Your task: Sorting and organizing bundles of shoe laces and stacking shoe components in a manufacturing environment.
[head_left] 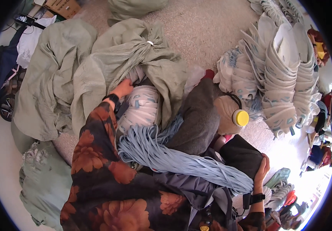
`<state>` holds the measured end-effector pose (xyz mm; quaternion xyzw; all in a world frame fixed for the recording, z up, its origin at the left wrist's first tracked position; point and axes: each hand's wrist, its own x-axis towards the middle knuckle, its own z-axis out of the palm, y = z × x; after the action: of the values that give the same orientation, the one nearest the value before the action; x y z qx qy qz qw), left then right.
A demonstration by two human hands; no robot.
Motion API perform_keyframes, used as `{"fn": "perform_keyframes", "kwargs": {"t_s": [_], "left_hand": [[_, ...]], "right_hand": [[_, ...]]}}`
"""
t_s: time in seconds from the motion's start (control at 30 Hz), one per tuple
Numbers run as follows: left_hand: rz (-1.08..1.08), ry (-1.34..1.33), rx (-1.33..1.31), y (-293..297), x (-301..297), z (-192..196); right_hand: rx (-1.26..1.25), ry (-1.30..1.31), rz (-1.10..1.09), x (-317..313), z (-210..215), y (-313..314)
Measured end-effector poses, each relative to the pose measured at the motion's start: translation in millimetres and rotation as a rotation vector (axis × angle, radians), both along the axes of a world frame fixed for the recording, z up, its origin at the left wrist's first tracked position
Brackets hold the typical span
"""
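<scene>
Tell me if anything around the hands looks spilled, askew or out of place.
The bundle of blue straps sprawls loose across the lap, its strands fanned out rather than tied. Otherwise nothing stands out: the left hand reaches into the open green sack, and the stacked shoe uppers stay nested.

Open floor (196, 30) is left at the top centre. The rest is crowded by green sacks (54, 77), stacked shoe uppers (281, 69) and blue straps (173, 154).

place: garment or footwear workshop | signs: tall stacks of cut fabric pieces (285, 73) | green sacks (135, 50) | bundled blue straps (181, 161) | speckled floor (196, 27)
</scene>
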<state>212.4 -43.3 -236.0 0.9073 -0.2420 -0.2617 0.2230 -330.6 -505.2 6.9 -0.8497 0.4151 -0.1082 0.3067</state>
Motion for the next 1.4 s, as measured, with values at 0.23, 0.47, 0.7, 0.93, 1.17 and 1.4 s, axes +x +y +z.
{"fn": "perform_keyframes", "kwargs": {"t_s": [0.23,0.47,0.7,0.93,1.17,1.4], "left_hand": [[0.319,-0.368,0.196,114,-4,22],[0.263,-0.342,0.447,270,19,132],[0.142,-0.649,0.570,195,-63,102],[-0.085,-0.150,0.187,62,-95,87],[0.039,0.048,0.441,35,-49,26],[0.025,0.063,0.573,31,-34,19]], "right_hand": [[-0.006,0.003,-0.021,-4,-1,-1],[0.051,-0.072,0.037,-2,-18,-7],[0.015,-0.094,0.060,-8,-27,-10],[0.000,-0.086,0.018,-23,-19,-7],[0.009,-0.027,0.010,-11,-9,3],[0.022,-0.022,0.030,-2,-7,3]]}}
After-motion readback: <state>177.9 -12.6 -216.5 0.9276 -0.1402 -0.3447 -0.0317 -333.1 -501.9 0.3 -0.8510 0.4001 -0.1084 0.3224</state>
